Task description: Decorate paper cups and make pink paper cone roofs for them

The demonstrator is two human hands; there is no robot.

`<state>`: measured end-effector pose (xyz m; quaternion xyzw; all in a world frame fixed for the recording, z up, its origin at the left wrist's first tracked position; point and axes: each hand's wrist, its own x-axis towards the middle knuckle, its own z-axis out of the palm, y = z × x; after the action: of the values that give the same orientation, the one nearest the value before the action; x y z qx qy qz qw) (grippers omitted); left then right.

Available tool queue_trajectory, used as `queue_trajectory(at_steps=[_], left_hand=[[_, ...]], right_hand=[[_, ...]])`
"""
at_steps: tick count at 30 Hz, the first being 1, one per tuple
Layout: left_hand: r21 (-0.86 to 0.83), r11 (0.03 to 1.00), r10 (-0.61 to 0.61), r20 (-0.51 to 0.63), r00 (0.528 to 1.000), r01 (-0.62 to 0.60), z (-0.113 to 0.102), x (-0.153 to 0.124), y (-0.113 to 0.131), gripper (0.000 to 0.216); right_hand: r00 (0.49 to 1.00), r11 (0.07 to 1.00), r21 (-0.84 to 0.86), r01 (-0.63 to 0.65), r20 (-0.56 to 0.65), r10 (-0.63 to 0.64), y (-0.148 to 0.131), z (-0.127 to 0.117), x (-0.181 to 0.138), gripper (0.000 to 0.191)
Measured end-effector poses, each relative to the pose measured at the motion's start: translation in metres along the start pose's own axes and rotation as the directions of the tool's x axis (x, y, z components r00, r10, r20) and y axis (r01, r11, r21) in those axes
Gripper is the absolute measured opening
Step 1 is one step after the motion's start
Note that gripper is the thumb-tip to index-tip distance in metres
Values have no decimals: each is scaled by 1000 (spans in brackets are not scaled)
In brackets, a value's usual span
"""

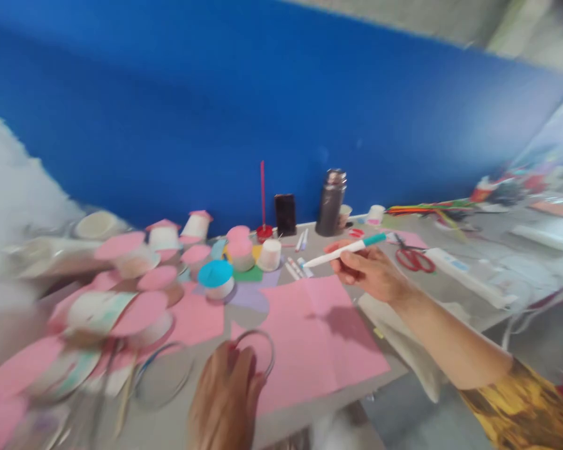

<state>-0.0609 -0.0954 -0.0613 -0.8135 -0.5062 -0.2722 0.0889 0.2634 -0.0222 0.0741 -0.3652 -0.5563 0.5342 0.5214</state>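
Note:
My right hand (363,265) is raised above the table, pinching a white marker pen (331,256) with a teal end at the right. The pen's other end points left, over the far edge of a pink paper sheet (314,337). My left hand (228,387) is at the sheet's near left corner, its fingers closed on a thin grey ring (271,350) that lies against the paper. Motion blur softens that hand's fingertips. A second, larger thin hoop (162,375) lies to its left.
Pink-topped paper cups (154,312) crowd the left. Behind the sheet stand a blue-topped cup (216,279), a white cup (269,255), a phone (285,214) and a dark flask (331,203). Red-handled scissors (415,259) and a white power strip (469,278) lie right, before a blue wall (216,112).

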Motion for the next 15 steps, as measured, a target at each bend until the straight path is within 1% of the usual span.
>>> queue_trajectory(at_steps=[1,2,4,6,8,9,11,12,13,14,15], left_hand=[[-1,999,-43,57,997,43,-9,3,8,10],[-7,996,-83,101,991,85,-16,6,16,10],[-27,994,-97,146,984,102,-25,11,25,13],[-36,995,-89,125,988,94,-27,12,30,16],[-40,995,-90,97,991,94,-27,10,31,17],[-41,994,-97,95,991,102,-27,9,31,16],[-45,992,-113,99,989,118,-27,7,30,13],[-48,991,-117,100,988,122,-26,6,29,12],[-54,991,-115,88,990,120,-25,5,27,12],[-58,992,-112,71,991,116,-23,4,25,11],[-65,992,-102,37,994,105,-21,2,22,12]], right_hand=[[1000,1000,-16,-10,1,10,6,13,5,44],[1000,999,-37,-19,9,19,13,25,10,44],[998,996,-83,-46,32,48,29,45,17,47],[994,988,-126,-91,47,98,44,60,21,49],[992,980,-167,-111,33,118,54,67,22,51],[994,977,-190,-99,16,104,57,67,22,51],[999,966,-256,-38,-37,29,60,59,22,48],[997,947,-321,1,-71,-25,59,52,22,46],[991,905,-423,33,-106,-86,58,41,21,42],[980,823,-566,48,-131,-147,56,29,19,38],[972,671,-741,27,-138,-191,53,15,18,34]])
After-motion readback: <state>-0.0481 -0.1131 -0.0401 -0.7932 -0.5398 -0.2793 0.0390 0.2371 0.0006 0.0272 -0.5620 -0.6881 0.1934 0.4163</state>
